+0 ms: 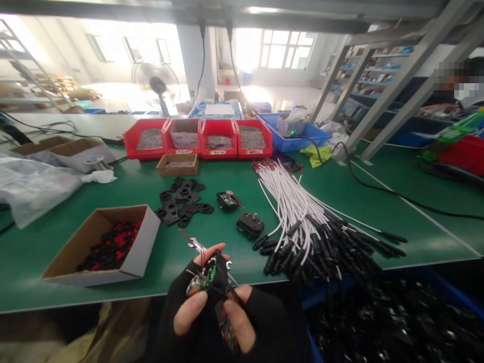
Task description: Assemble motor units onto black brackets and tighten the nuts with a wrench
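Observation:
Both hands, in dark fingerless gloves, meet low in the middle of the view. My left hand [192,307] is closed around a black housing [218,275] with a green circuit board, a round metal part and a thin red wire sticking up. My right hand [240,317] pinches the lower right side of the same housing. Beneath the right fingers a dark, shiny part shows, too blurred to name. A metal wrench [196,245] lies just behind the left fingers; another open wrench end pokes out beside the housing. Two similar black units [250,225] rest on the green table ahead.
White cables [291,201] with black connectors are heaped right. A cardboard box [147,252] of red and black parts stands left, flat black plates [181,201] behind it. Red bins [145,151] of small parts line the back. A blue crate [313,348] of black parts is lower right.

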Available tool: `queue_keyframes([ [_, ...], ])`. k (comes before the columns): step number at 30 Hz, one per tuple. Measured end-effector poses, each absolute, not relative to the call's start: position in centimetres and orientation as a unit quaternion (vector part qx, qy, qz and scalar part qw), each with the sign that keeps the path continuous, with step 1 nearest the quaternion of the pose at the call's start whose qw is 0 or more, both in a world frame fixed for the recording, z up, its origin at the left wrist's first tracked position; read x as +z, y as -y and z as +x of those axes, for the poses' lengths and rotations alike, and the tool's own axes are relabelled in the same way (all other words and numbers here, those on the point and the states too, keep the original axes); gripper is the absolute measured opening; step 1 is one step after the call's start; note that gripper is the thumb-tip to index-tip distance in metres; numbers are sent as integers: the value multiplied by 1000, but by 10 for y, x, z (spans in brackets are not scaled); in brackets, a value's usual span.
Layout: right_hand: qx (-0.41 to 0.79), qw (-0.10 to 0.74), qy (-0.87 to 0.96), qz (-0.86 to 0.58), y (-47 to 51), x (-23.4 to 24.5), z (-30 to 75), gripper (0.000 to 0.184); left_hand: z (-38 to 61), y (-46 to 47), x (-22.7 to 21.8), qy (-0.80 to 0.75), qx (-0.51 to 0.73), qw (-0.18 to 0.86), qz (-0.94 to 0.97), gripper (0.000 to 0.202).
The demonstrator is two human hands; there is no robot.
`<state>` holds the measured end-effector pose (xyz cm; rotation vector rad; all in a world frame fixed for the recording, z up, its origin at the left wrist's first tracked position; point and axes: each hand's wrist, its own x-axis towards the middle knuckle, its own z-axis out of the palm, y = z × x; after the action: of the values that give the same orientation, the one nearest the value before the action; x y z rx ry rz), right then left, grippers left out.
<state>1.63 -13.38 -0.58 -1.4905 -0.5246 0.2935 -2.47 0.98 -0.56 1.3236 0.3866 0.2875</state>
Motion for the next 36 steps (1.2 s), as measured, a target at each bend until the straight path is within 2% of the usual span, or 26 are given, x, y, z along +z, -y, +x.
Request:
queue_keyframes([
  [2,-7,609,288,-739,138,-5,22,41,-25,-13,-8,-184,123,757,614,67],
  [5,-83,542,329,-769,139,-4,30,49,-23,-18,-14,-167,109,760,618,69],
  [7,30,611,302,-731,138,-3,31,56,-22,-20,-18,-156,122,761,618,68],
  [9,246,717,235,-609,136,-3,30,61,-22,-21,-19,-145,131,761,619,68],
  [10,312,740,209,-558,135,-3,29,62,-22,-21,-18,-139,133,760,621,69],
  [11,317,745,209,-548,135,-3,28,61,-21,-21,-17,-138,132,758,623,70],
  [12,257,733,235,-585,136,-3,28,58,-21,-21,-15,-140,131,755,627,69],
  [13,142,693,277,-650,137,-4,29,53,-19,-21,-12,-143,137,750,631,68],
  [15,-118,540,356,-753,140,-5,34,44,-17,-22,-5,-151,153,733,645,65],
  [16,-212,465,383,-770,143,-6,37,41,-15,-23,-1,-149,158,725,654,64],
  [18,-314,366,412,-773,147,-9,42,35,-14,-24,7,-136,147,720,664,69],
  [21,-372,320,426,-760,150,-17,44,26,-15,-26,13,-110,90,737,661,77],
  [27,-369,346,451,-735,152,-28,40,21,-19,-24,6,-102,120,740,654,61],
  [31,-379,374,491,-689,153,-29,44,15,-19,-24,5,-96,121,743,652,59],
  [36,-383,372,477,-698,153,-32,45,13,-20,-25,9,-109,129,731,661,59],
])
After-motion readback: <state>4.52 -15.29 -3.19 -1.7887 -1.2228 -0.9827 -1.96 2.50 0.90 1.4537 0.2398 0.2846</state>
